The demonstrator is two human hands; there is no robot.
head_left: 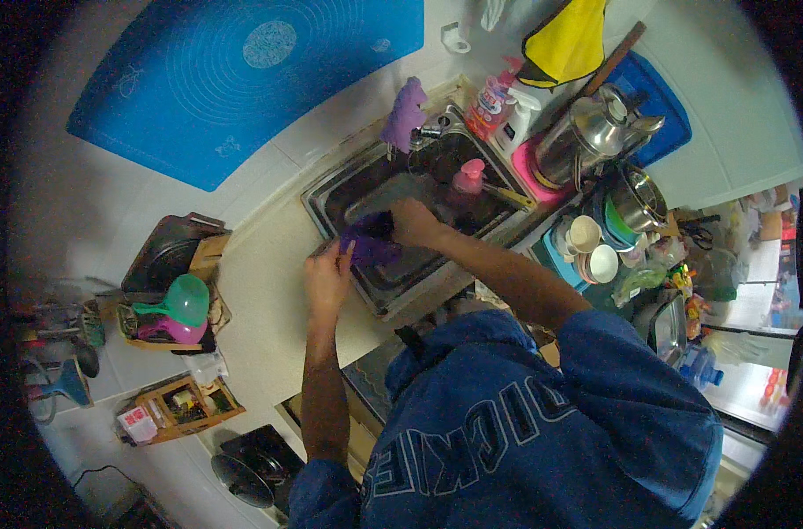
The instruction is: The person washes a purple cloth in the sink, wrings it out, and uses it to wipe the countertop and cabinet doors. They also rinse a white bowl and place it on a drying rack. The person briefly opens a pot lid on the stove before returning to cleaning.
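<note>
A crumpled purple cloth (368, 246) stretches between my hands over the left part of the dark sink (401, 291). My left hand (329, 274) pinches its near left end at the sink's rim. My right hand (415, 223) is closed at the cloth's other side, above the basin; its fingers are partly hidden and blurred. Something dark shows beside those fingers, and I cannot tell whether it is a fold in shadow. A pink pump bottle (469, 177) stands in the basin beyond my right hand. A lilac cloth (405, 116) hangs by the faucet (431, 131).
Spray bottles (491, 106) and a metal kettle (580, 139) stand behind the sink's right side. Stacked bowls (600, 264) sit further right. A pale counter (276, 264) runs left toward a basket with a green ladle (188, 301), a wooden spice rack (190, 403) and a black pan (243, 473).
</note>
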